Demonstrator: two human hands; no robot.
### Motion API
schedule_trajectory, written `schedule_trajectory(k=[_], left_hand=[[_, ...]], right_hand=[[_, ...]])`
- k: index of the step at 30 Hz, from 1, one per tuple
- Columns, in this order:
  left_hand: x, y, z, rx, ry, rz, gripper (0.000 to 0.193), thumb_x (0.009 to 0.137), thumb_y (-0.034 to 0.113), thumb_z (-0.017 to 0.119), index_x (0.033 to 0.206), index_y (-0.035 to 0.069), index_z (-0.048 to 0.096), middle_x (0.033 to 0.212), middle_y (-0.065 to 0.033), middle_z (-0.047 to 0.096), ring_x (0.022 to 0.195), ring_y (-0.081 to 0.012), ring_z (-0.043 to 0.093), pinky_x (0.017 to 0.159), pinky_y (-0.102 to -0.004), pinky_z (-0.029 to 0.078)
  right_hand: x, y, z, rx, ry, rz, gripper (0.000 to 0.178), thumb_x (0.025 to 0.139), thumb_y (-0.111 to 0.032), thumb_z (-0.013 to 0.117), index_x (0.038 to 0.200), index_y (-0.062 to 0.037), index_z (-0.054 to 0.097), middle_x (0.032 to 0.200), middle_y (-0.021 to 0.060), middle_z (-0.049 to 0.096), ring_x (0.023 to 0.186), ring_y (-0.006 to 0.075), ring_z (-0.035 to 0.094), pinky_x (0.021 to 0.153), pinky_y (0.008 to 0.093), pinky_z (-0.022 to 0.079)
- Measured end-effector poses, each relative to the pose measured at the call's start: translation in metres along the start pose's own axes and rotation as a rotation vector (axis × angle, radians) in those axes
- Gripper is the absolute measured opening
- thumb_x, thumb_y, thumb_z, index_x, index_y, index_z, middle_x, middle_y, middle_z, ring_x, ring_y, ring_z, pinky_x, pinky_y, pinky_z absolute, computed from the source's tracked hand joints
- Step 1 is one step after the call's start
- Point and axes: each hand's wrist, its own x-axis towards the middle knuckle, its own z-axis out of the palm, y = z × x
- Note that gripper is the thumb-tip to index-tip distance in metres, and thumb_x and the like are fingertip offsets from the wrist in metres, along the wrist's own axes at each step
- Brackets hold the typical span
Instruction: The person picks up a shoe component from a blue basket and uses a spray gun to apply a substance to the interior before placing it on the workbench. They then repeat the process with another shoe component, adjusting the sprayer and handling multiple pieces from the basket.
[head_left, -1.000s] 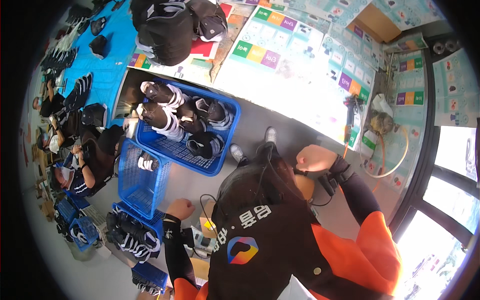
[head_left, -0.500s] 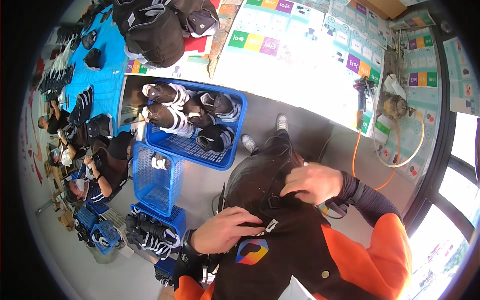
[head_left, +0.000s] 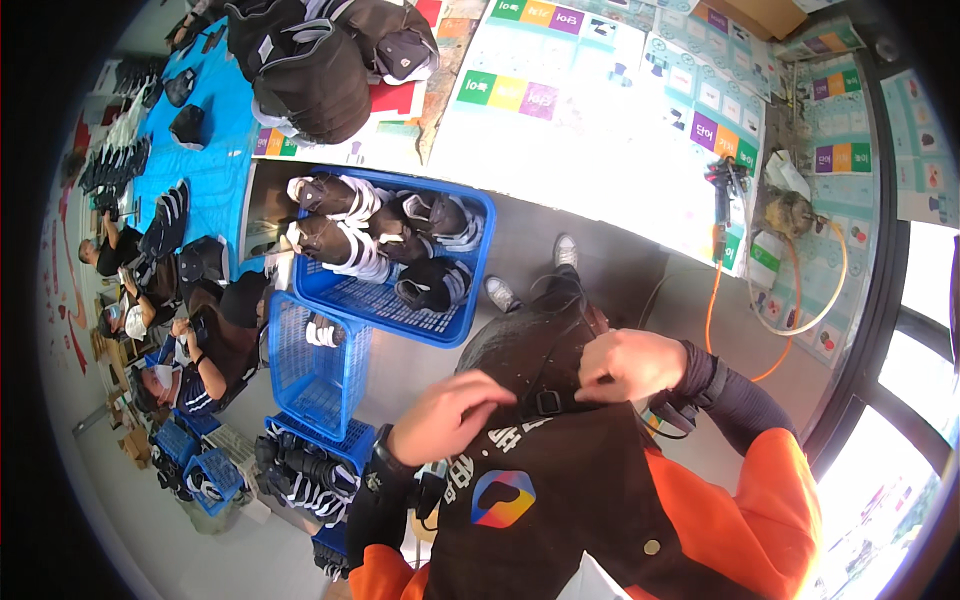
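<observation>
My left hand [head_left: 450,420] is raised over the top of my dark apron [head_left: 560,480], its fingers stretched out and apart from the cloth, holding nothing. To its right, my right hand [head_left: 630,366] is closed at the apron's upper edge; what its curled fingers hold, if anything, is hidden. A small black buckle [head_left: 548,402] on a strap lies between the two hands. Beyond them, the dark brown apron covering [head_left: 520,345] spreads across my lap.
A blue basket [head_left: 478,290] of brown and white sneakers stands ahead left, with another blue basket [head_left: 320,385] nearer. Dark bag-like items [head_left: 310,90] pile on the paper-covered table [head_left: 590,130]. A tool [head_left: 724,190] hangs on an orange cord. Several people sit at left.
My left hand has lifted away from the apron top and its fingers have moved up and left, uncovering lettering. The right hand has shifted slightly right, with its fingers more curled.
</observation>
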Motion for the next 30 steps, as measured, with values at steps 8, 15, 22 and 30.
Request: schedule_trajectory(k=[8,15,22,30], left_hand=[[0.047,-0.032,0.020,0.066,-0.085,-0.142,0.024,0.093,0.019,0.079,0.112,0.006,0.073,0.090,-0.0065,0.064,0.077,-0.0194,0.061,0.073,-0.0323,0.052],[0.043,0.003,0.004,-0.007,-0.268,0.118,0.022,0.087,0.012,0.082,0.109,0.012,0.078,0.100,-0.0047,0.062,0.098,-0.0263,0.062,0.086,-0.0369,0.052],[0.052,0.015,0.008,0.078,-0.167,0.217,0.022,0.081,0.010,0.084,0.103,0.013,0.080,0.095,-0.0028,0.067,0.094,-0.0244,0.064,0.083,-0.0355,0.053],[0.052,0.008,0.006,0.060,-0.263,0.319,0.022,0.083,0.010,0.080,0.105,0.014,0.080,0.105,-0.0009,0.068,0.101,-0.0254,0.063,0.093,-0.0369,0.052]], right_hand=[[0.010,0.033,-0.005,-0.429,0.686,0.130,0.024,0.083,-0.013,0.074,0.105,-0.0038,0.070,0.103,0.0107,0.068,0.104,0.0337,0.064,0.092,0.0434,0.053],[-0.029,-0.058,-0.005,0.020,0.002,0.091,0.026,0.099,-0.030,0.069,0.096,-0.0039,0.068,0.088,0.0167,0.070,0.087,0.0387,0.068,0.076,0.0497,0.053],[-0.010,-0.057,0.014,-0.011,0.093,0.135,0.027,0.098,-0.030,0.068,0.102,-0.0028,0.068,0.093,0.0193,0.072,0.093,0.0408,0.069,0.078,0.0493,0.054],[-0.018,-0.057,0.001,0.008,0.038,-0.066,0.010,0.096,-0.014,0.066,0.097,-0.0048,0.067,0.092,0.0108,0.066,0.089,0.0348,0.065,0.077,0.0428,0.053]])
